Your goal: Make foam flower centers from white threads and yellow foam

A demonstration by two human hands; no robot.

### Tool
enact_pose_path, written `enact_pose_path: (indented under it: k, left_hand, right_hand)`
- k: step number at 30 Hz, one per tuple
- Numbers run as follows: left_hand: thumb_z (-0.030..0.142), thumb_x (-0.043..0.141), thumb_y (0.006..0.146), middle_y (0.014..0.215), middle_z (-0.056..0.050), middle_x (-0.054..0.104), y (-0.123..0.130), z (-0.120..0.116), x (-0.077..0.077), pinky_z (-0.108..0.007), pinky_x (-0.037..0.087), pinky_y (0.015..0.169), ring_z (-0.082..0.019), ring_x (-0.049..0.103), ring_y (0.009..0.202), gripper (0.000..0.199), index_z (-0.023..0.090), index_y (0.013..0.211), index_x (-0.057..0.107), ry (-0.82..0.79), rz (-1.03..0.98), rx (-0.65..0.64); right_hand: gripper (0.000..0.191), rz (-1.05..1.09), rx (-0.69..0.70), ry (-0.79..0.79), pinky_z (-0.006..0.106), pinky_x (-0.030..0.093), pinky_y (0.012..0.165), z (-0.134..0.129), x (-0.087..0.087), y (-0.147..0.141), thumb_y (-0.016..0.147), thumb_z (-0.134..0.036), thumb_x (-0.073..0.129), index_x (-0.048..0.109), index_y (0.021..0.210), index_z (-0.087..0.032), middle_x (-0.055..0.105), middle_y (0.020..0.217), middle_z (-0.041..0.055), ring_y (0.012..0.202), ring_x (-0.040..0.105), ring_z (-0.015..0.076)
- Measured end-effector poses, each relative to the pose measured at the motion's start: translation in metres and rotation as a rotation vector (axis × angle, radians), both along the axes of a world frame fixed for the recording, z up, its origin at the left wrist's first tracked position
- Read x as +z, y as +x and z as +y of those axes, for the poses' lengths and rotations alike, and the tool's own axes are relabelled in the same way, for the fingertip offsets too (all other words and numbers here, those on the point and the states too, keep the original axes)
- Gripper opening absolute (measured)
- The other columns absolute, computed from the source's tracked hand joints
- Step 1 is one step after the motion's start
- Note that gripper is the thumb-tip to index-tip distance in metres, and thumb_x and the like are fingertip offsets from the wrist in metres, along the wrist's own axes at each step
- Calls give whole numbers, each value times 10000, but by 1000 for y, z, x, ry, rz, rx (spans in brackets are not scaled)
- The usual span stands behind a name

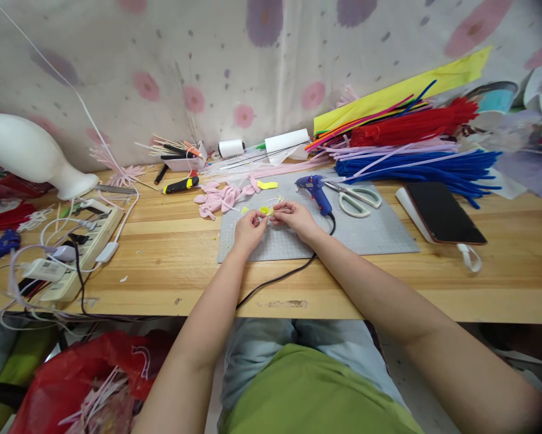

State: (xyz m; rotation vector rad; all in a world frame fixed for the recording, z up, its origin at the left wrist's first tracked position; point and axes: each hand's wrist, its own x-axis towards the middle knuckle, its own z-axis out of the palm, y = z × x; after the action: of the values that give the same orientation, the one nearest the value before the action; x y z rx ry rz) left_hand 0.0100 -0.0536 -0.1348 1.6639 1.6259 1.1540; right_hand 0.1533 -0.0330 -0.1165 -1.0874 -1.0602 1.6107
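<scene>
Seen from my remote post, a lane of bare tabletop (171,241) lies left of my left hand (251,230), bounded by the power strip (90,256) and its tangled cords. Pink pieces (219,199) obstruct the far-left approach. Beyond my right hand (295,218), the glue gun (315,191) and scissors (365,196) bar the way; nearer me, the mat (370,235) offers passage toward the phone (447,211). The black cord (275,281) crosses the near edge.
</scene>
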Motion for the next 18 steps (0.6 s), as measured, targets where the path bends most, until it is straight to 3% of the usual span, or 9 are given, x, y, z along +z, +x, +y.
enact_pose_path:
  k: [18]
  left_hand:
    - [331,574,705,483,79,299,0,1,-1,-221,256,509,-68,294,460,172,168,745,609,13,-51,48]
  right_hand:
    - [145,-3,29,-2,190,501,574,-2,2,-3,717,-30,557,546,776,-163,631,593,-18,595,629,86]
